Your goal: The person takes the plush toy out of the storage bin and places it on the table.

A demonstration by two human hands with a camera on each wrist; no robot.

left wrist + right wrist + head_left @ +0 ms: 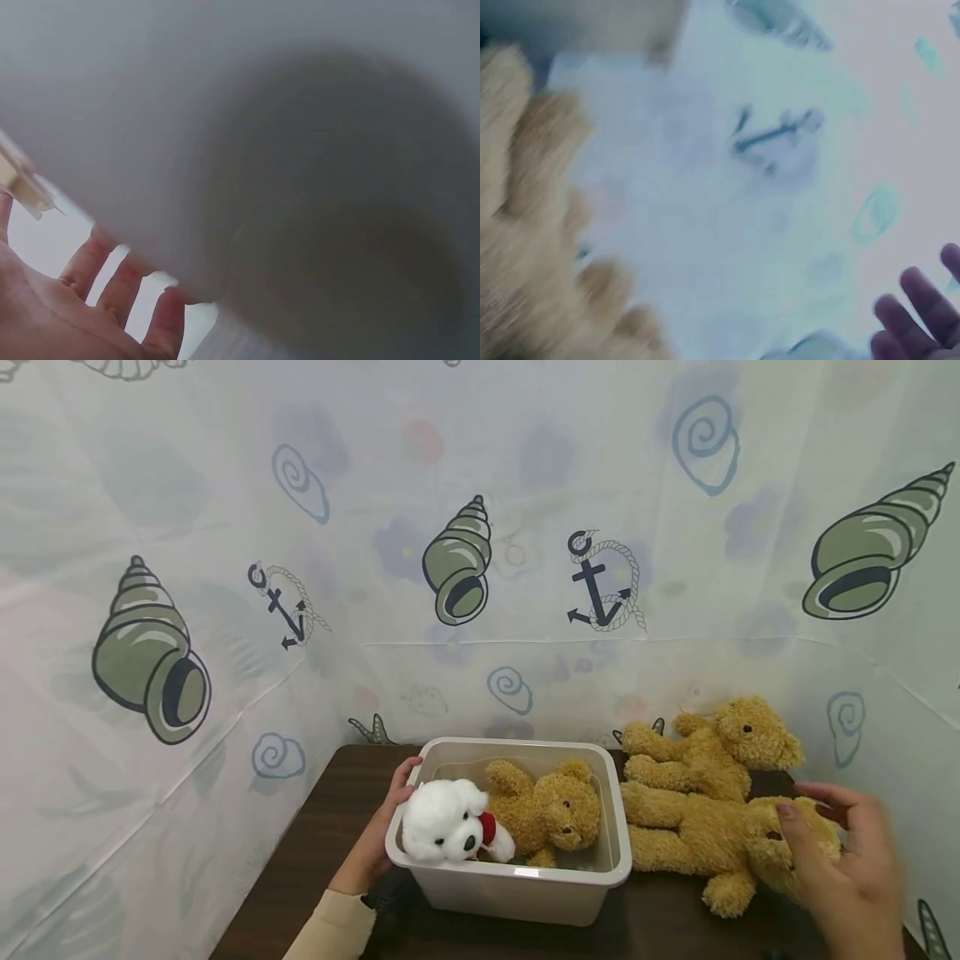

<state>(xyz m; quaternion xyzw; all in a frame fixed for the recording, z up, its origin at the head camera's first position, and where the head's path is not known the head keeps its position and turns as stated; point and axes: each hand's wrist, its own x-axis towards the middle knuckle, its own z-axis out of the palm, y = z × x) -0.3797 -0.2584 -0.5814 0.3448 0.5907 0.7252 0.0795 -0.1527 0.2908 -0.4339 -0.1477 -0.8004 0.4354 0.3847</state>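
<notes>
A light beige plastic bin stands on the dark table. Inside it, a white plush dog with a red patch at its neck lies beside a brown teddy bear. My left hand holds the bin's left rim; in the left wrist view its fingers meet the bin's edge. Over at the right, my right hand is around the head of the nearer teddy bear, its thumb and fingers spread apart. The right wrist view shows straight fingers apart from the blurred plush.
Behind the nearer bear lies another brown teddy bear, close to the back edge of the table. A white curtain printed with shells and anchors surrounds the table at the back and sides.
</notes>
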